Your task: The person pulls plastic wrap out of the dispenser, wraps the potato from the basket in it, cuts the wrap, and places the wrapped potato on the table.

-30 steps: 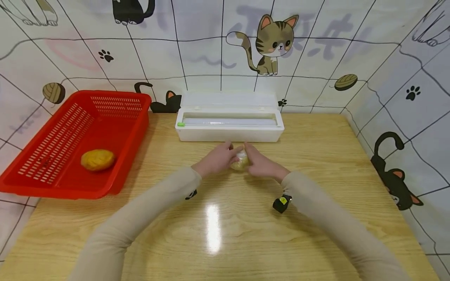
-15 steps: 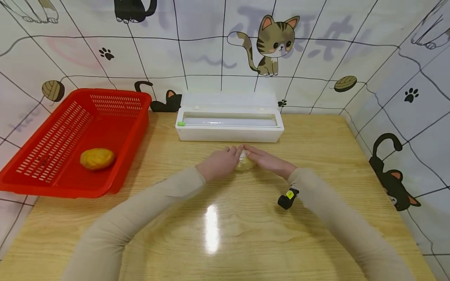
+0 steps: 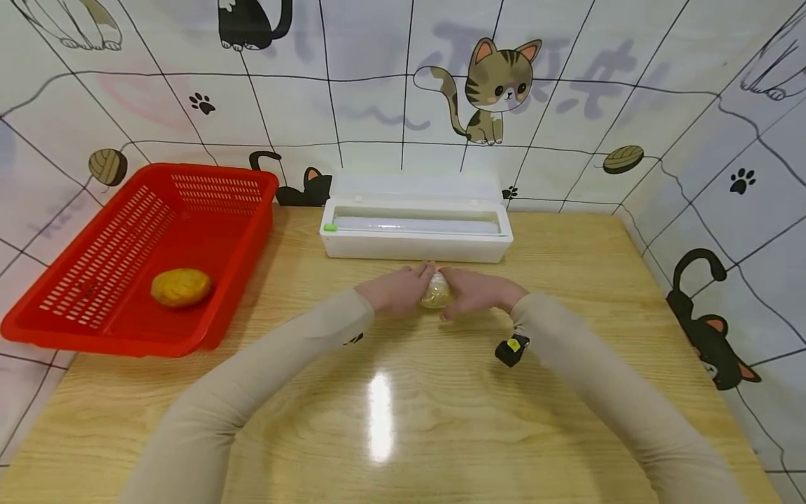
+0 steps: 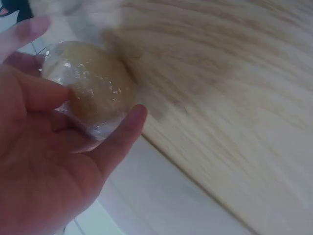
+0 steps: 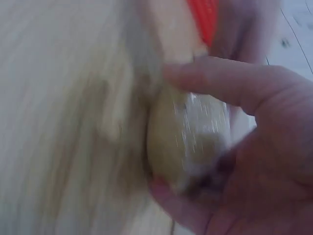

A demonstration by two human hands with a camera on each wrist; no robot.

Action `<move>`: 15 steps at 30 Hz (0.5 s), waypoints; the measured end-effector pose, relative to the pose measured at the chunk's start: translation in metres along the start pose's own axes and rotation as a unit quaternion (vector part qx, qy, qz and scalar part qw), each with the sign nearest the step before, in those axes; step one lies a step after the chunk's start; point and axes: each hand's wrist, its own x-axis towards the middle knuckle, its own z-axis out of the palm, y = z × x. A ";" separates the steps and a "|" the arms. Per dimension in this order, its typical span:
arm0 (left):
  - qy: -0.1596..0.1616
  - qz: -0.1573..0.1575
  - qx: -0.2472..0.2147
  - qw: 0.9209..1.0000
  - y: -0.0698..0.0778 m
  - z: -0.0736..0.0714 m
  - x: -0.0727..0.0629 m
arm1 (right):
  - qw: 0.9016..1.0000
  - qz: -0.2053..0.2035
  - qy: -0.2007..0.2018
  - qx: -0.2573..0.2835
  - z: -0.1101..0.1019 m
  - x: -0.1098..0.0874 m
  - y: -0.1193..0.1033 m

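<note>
A tan, rounded potato (image 3: 436,294) wrapped in glossy cling film sits between both hands on the wooden table, just in front of a white box. My left hand (image 3: 398,288) holds its left side; in the left wrist view the thumb (image 4: 128,128) lies along one edge and bent fingers press the film. From the right, my right hand (image 3: 481,290) grips it. In the right wrist view, that hand's thumb and fingers span the potato (image 5: 168,139), with some blur. The hands cover parts of the wrapped potato.
The white cling film box (image 3: 415,248) stands lid up against the wall, a film roll (image 3: 415,225) inside. At the left, a red plastic basket (image 3: 132,343) contains a yellow, potato-like piece (image 3: 181,288). Patterned walls border the wooden table (image 3: 302,434) at the back and right.
Both hands stay around the wrapped potato while their fingers shift over the film. The right hand goes from flatter fingers on top to gripping its side. The head view tilts slightly.
</note>
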 end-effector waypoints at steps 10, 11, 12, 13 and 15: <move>-0.043 -0.012 -0.019 0.999 0.000 -0.009 0.007 | 0.979 0.094 0.104 -0.148 0.022 0.021 -0.016; -0.043 -0.008 -0.031 0.999 -0.002 -0.008 0.008 | 0.978 0.095 0.111 -0.147 0.024 0.021 -0.016; -0.040 -0.003 -0.042 0.998 -0.004 -0.006 0.008 | 0.977 0.094 0.117 -0.150 0.025 0.021 -0.016; -0.036 0.003 -0.065 0.997 -0.007 -0.005 0.008 | 0.977 0.091 0.122 -0.152 0.026 0.021 -0.015; -0.018 0.033 -0.106 0.994 -0.014 -0.003 0.009 | 0.976 0.081 0.129 -0.157 0.028 0.020 -0.014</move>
